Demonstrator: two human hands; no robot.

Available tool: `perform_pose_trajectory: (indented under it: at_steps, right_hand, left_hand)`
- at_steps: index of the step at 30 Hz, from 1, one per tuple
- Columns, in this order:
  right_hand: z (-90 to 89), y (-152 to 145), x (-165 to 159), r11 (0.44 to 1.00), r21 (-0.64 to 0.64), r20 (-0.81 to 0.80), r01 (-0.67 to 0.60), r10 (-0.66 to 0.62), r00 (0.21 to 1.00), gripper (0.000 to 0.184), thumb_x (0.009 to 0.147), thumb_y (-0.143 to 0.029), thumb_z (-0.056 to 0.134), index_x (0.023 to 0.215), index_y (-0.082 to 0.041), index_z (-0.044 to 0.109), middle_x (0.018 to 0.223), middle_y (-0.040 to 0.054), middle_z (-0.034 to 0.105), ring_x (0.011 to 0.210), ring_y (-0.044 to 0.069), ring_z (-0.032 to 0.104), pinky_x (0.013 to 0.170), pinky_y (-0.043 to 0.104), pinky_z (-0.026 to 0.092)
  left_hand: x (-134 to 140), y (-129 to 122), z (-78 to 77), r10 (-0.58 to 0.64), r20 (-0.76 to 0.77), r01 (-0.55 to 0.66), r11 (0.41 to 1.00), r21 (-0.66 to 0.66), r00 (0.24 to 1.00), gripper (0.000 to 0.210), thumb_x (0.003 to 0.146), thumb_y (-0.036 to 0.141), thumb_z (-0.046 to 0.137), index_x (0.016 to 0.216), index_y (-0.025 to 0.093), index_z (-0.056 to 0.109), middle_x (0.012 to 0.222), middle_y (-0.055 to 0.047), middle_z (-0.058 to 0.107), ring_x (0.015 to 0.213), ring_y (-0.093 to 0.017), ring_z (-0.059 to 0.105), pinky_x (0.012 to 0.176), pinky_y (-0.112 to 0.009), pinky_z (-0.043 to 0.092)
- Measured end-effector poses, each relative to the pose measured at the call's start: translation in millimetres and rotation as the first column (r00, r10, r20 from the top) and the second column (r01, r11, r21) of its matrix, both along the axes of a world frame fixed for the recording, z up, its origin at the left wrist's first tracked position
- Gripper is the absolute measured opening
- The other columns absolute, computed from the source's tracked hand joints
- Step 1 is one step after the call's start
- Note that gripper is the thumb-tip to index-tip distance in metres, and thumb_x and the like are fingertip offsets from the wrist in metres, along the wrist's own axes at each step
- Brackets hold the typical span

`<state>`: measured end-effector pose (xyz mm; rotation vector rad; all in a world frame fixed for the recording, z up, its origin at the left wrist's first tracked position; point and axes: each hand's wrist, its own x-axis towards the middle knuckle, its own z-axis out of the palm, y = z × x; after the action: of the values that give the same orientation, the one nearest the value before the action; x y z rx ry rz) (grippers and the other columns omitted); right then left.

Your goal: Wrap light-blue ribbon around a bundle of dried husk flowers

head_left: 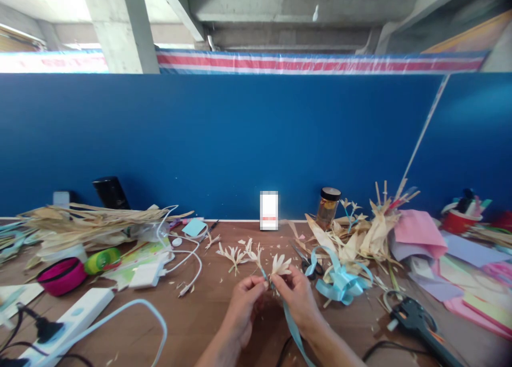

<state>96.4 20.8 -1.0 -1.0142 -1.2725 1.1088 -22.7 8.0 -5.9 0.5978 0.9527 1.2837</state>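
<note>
My left hand [248,300] is closed in a pinch on the blue-wrapped stem of a pale dried-husk flower [254,255], whose petals fan out above the fingers. Close beside it, my right hand [298,297] is closed at the base of a fuller husk flower [281,264]. A light blue ribbon [293,327] hangs from between the hands toward the table's front edge. Exactly how the fingertips grip the stems is partly hidden. Just beyond the left hand lies a loose husk flower [233,256]. Scissors [316,268] rest right of the right hand, partly under a light blue ribbon bow [344,284].
At right are a glue gun [414,308], a husk pile [376,239], a lidded jar [328,207] and coloured paper [422,231]. The left side holds a power strip [80,313], white charger [146,275], tape roll [62,276] and dried husks [100,223]. A blue partition [240,137] stands behind.
</note>
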Motion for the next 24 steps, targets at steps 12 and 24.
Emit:
perform_pose_trajectory:
  at_steps: [12,24]
  right_hand:
    - [3.0,0,3,0.999,-0.006,0.014,-0.041,0.041,0.999,0.024,0.070,-0.037,0.061,0.077,-0.014,0.058,0.069,0.0036,0.062,0.065,0.017,0.056,0.061,0.025,0.043]
    - [-7.8,4,6,0.991,-0.049,0.053,-0.126,0.128,0.990,0.026,0.074,-0.038,0.058,0.081,-0.013,0.060,0.076,0.0061,0.064,0.069,0.017,0.057,0.064,0.027,0.043]
  left_hand:
    - [-1,0,-0.6,-0.010,-0.108,0.020,0.995,0.093,0.994,0.018,0.059,0.024,0.072,0.066,0.011,0.063,0.052,0.004,0.052,0.043,-0.003,0.035,0.042,-0.015,0.027]
    - [-2,2,-1.4,0.032,-0.165,-0.011,0.991,0.130,0.986,0.019,0.060,0.027,0.071,0.068,0.011,0.065,0.052,0.003,0.053,0.043,-0.002,0.035,0.042,-0.014,0.026]
